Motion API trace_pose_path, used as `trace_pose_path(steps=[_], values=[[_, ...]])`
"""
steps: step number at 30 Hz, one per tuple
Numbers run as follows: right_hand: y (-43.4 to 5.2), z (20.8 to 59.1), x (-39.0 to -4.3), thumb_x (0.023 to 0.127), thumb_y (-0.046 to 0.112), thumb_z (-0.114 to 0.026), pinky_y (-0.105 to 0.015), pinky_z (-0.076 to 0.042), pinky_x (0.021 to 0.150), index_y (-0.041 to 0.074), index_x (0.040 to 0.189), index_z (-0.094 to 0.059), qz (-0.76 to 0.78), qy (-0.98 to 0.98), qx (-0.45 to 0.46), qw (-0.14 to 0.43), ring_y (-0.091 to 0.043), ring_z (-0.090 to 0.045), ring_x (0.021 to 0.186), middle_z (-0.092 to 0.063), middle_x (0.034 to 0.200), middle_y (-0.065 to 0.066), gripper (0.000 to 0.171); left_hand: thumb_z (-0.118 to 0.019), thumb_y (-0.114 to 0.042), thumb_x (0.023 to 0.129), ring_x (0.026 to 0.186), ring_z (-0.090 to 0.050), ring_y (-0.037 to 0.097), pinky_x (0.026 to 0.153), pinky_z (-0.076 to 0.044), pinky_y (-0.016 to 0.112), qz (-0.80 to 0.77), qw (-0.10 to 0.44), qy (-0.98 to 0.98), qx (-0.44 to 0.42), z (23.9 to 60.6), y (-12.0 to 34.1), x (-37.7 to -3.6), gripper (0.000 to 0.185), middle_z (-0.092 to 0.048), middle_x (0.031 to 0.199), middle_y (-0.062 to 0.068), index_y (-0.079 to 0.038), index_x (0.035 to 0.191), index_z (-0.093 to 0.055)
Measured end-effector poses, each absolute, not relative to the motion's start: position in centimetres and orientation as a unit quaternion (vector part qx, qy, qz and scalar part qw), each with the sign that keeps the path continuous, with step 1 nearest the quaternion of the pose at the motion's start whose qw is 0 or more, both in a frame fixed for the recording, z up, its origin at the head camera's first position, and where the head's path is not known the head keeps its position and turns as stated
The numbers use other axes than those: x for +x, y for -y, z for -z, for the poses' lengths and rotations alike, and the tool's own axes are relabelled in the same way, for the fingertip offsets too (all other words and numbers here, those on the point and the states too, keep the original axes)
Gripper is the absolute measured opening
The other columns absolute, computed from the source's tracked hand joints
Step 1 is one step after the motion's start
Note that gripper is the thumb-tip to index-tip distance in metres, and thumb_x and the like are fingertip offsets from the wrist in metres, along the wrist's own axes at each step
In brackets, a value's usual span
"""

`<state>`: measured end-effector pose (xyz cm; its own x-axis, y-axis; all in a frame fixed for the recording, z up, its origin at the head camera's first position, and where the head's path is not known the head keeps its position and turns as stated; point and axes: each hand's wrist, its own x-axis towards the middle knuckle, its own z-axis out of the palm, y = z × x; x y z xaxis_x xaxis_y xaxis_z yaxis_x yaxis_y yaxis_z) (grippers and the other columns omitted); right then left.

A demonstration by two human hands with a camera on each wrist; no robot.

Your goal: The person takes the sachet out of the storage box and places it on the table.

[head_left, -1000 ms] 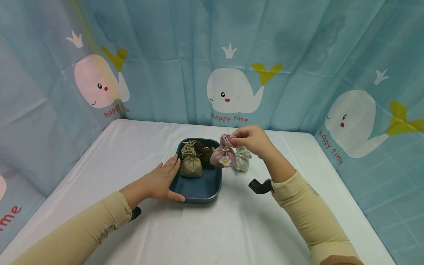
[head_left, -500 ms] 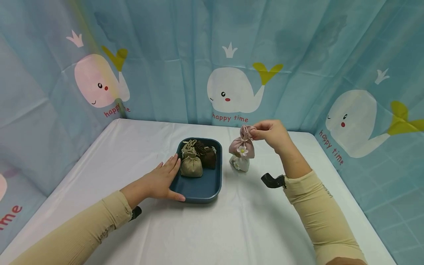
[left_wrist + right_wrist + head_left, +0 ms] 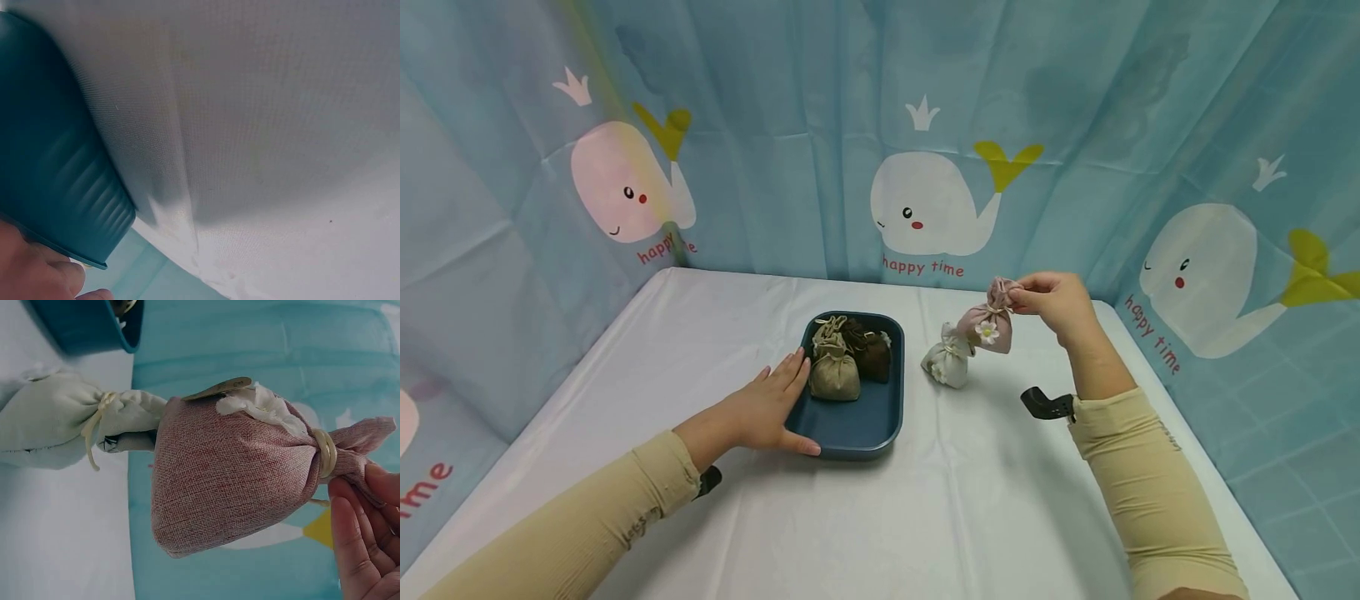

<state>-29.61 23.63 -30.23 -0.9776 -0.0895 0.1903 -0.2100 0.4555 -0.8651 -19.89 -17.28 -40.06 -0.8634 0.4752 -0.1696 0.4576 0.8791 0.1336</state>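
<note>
The right hand (image 3: 1054,298) pinches a pink pouch (image 3: 987,326) by its tied top, above the table (image 3: 925,517) beside a white pouch (image 3: 947,364), while the left hand (image 3: 760,412), fingers relaxed, rests against the blue tray (image 3: 857,421).

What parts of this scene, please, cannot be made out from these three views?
- Head view: the pouches at the back of the blue tray overlap, so their count is unclear.
- Left wrist view: the left hand is cut off by the frame's edge; the tray's contents are out of view.
- Right wrist view: the right hand is cut by the edge, and the pink pouch hides part of the pale pouch.
</note>
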Motion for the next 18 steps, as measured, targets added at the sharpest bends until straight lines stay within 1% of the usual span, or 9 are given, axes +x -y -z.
trace_pose_path(steps=[4,10,13,14,18], values=[[-24.3,30.3,-29.8,0.087,0.021,-0.064,-0.020,-0.052,0.069,-0.008,0.103,-0.063,-0.513,0.854,0.060,0.064,-0.003,-0.065,0.070,-0.064,0.084,0.003,0.033,-0.046,-0.086,0.061,0.139,0.001,0.031,0.107,-0.012,0.055,-0.046,0.104,-0.964,0.241,40.0,17.2,-19.9,0.128,0.005,0.152,0.018,0.000,0.146,-0.002],[-25.1,30.6,-30.2,0.087,0.017,-0.064,-0.019,-0.052,0.066,-0.010,0.103,-0.063,-0.520,0.849,0.043,0.082,-0.003,-0.064,0.068,-0.063,0.080,0.006,0.031,-0.046,-0.086,0.060,0.139,0.001,0.031,0.107,-0.012,0.054,-0.044,0.103,-0.964,0.240,40.0,17.2,-19.9,0.129,0.006,0.152,0.017,-0.001,0.146,-0.002],[-25.4,31.2,-30.4,0.087,0.015,-0.063,-0.018,-0.052,0.066,-0.011,0.103,-0.062,-0.523,0.848,0.035,0.073,-0.003,-0.064,0.068,-0.063,0.078,0.007,0.030,-0.046,-0.086,0.060,0.139,0.000,0.032,0.107,-0.013,0.054,-0.042,0.101,-0.964,0.241,40.1,17.3,-19.9,0.129,0.006,0.152,0.017,0.000,0.146,-0.002],[-25.5,31.4,-30.5,0.087,0.015,-0.063,-0.019,-0.052,0.066,-0.010,0.103,-0.062,-0.520,0.851,0.032,0.069,-0.004,-0.065,0.068,-0.063,0.079,0.006,0.030,-0.047,-0.085,0.060,0.139,0.000,0.032,0.107,-0.013,0.055,-0.043,0.101,-0.964,0.241,40.1,17.3,-20.0,0.129,0.006,0.152,0.017,0.000,0.146,-0.002],[-25.7,32.7,-30.7,0.088,0.019,-0.062,-0.022,-0.052,0.070,-0.007,0.103,-0.063,-0.497,0.865,0.021,0.058,-0.004,-0.065,0.070,-0.065,0.088,-0.007,0.030,-0.046,-0.086,0.061,0.139,0.001,0.031,0.107,-0.013,0.055,-0.043,0.103,-0.964,0.243,40.0,17.3,-19.9,0.129,0.006,0.152,0.017,0.000,0.146,-0.002]])
